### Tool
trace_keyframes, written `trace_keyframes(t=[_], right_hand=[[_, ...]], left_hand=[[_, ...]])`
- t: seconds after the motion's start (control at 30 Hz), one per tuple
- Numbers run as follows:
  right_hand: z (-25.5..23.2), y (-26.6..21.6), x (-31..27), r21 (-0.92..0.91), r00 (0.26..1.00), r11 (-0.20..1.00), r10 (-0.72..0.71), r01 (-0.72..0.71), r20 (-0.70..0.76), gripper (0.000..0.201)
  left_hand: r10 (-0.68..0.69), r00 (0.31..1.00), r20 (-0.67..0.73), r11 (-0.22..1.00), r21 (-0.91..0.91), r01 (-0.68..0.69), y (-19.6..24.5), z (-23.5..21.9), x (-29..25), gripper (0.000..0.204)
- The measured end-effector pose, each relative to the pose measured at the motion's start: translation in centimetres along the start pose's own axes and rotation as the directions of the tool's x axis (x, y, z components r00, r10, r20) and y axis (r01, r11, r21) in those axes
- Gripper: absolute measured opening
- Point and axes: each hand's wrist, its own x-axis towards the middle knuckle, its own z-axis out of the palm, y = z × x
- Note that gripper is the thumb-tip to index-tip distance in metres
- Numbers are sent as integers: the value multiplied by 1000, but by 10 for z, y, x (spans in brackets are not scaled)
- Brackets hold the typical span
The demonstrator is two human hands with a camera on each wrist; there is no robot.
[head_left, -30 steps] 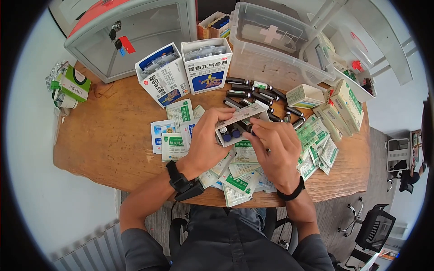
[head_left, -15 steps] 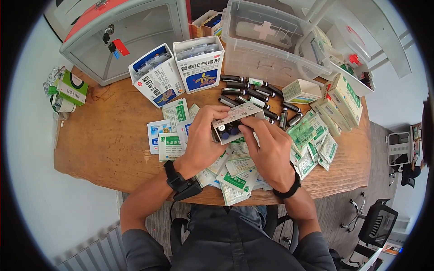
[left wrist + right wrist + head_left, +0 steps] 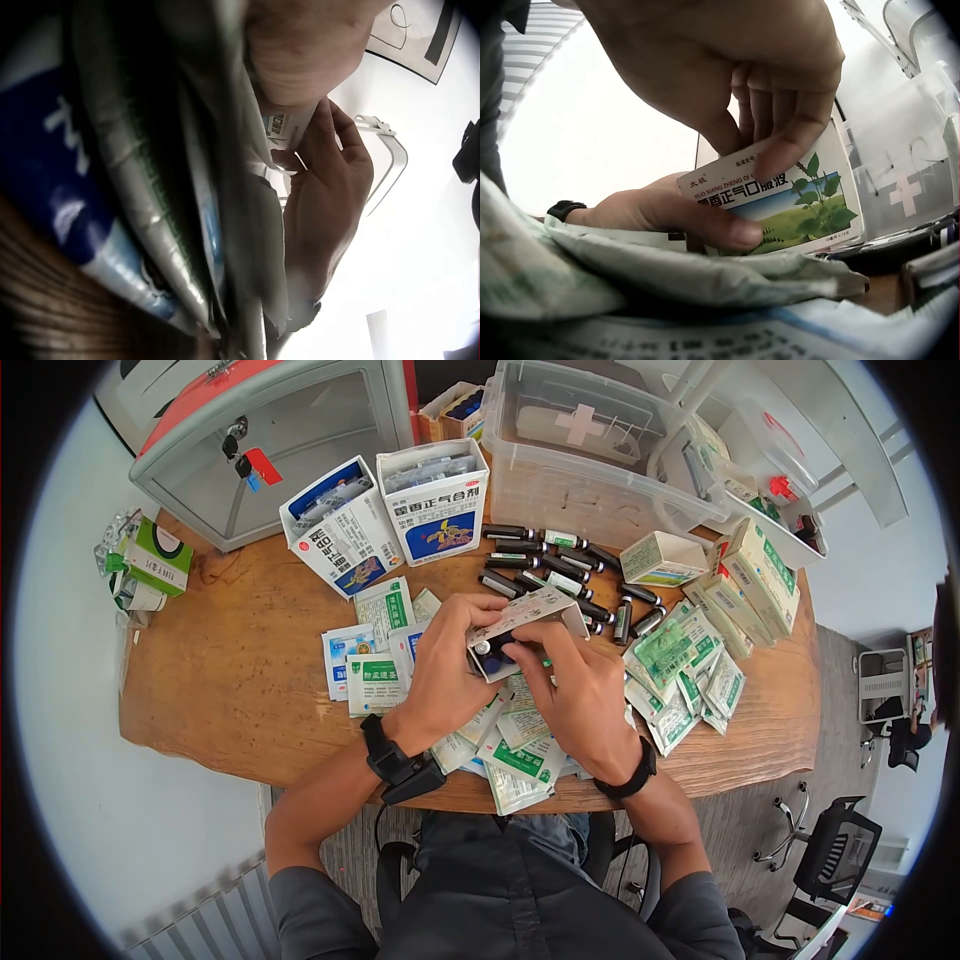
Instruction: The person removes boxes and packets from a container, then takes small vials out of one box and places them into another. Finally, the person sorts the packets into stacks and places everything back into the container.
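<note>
The left hand [image 3: 450,670] grips a small white carton [image 3: 532,610], tilted with its open end towards the person; the left thumb [image 3: 739,232] lies across the carton's printed face [image 3: 810,210]. Dark vials with a pale cap [image 3: 483,647] show inside the opening. Over that opening bends the right hand [image 3: 583,695], its thumb and forefinger at the vials. In the right wrist view the right hand [image 3: 735,67] has one finger over the carton's edge, the other tips hidden behind it. Whether it pinches a vial cannot be seen. The left wrist view shows the right hand [image 3: 326,195] beside the carton [image 3: 289,127].
Loose dark vials [image 3: 565,582] lie behind the hands. Green-and-white sachets [image 3: 520,755] spread under and beside them. Two upright filled boxes [image 3: 432,510], a clear bin [image 3: 590,490], a glass-fronted cabinet [image 3: 280,460] and pale cartons [image 3: 760,580] stand around the back.
The right hand has moved left and in over the carton's opening; the dark vial that stuck out by its fingers is no longer seen outside. The left hand keeps its grip.
</note>
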Motion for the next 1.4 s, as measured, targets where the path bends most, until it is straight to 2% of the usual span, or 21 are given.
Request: trace_keyframes(t=[0.13, 0.2, 0.33, 0.43, 0.5, 0.53, 0.6, 0.63, 0.7, 0.73, 0.8, 0.83, 0.87, 0.97, 1.17, 1.3, 1.4], right_hand=[[-1, 0, 0, 25, 999, 1000, 17, -18, 45, 17], [0, 1, 1, 101, 997, 995, 17, -24, 73, 21], [-3, 0, 2, 89, 994, 996, 9, -19, 110, 25], [-3, 3, 4, 65, 995, 998, -31, 25, 97, 28], [-9, 0, 8, 7, 986, 986, -164, 164, -13, 29], [-15, 0, 10, 4, 987, 987, -162, 162, -13, 29], [-31, 3, 13, -33, 968, 992, -129, 125, -215, 22], [-39, 6, 15, -34, 968, 991, -131, 127, -213, 22], [-52, 15, 18, -57, 949, 987, 128, -151, -287, 15], [-57, 22, 20, -55, 949, 987, 128, -150, -287, 15], [-62, 39, 18, -63, 966, 965, 251, -255, -69, 13], [-59, 49, 16, -132, 978, 969, 210, -209, -7, 13], [-54, 54, 11, -134, 977, 968, 213, -213, -9, 13], [-41, 55, 5, -308, 939, 931, 270, -198, 212, 16], [-29, 58, 0, -388, 956, 912, 222, -134, 192, 23], [-27, 56, -1, -395, 958, 911, 209, -118, 196, 25], [-24, 59, -3, -459, 943, 877, 261, -143, 206, 35]], left_hand=[[-8, 1000, -2, 1000, -3, 8, 0, 1, 0, 50], [-18, 1000, -8, 1000, -13, 18, -1, 0, 1, 50], [-29, 999, -19, 999, 12, 30, 7, -2, 3, 49], [12, 1000, -13, 999, 37, -11, 7, -4, 3, 50], [-5, 1000, -12, 1000, 22, 5, 14, -6, 3, 49], [-21, 1000, -12, 1000, 8, 21, 17, -6, 3, 47], [-54, 998, -29, 998, -38, 53, 13, -5, 1, 46], [-90, 995, -47, 993, -80, 86, 10, -5, 0, 44], [-129, 989, -73, 987, -105, 121, 5, -5, -1, 44], [-165, 982, -94, 980, -131, 152, 4, -6, 0, 45], [-177, 979, -101, 976, -143, 161, 4, -6, 0, 45], [-189, 976, -110, 973, -157, 170, 4, -6, 1, 46], [-189, 976, -106, 973, -158, 171, 5, -5, 1, 46], [-204, 976, -82, 969, -156, 189, 7, -6, 1, 46], [-138, 987, -76, 988, -82, 132, 2, -7, -1, 47], [-192, 978, -87, 977, -115, 181, 9, -7, 0, 44], [-162, 984, -76, 984, -84, 156, 9, -8, 0, 45]])
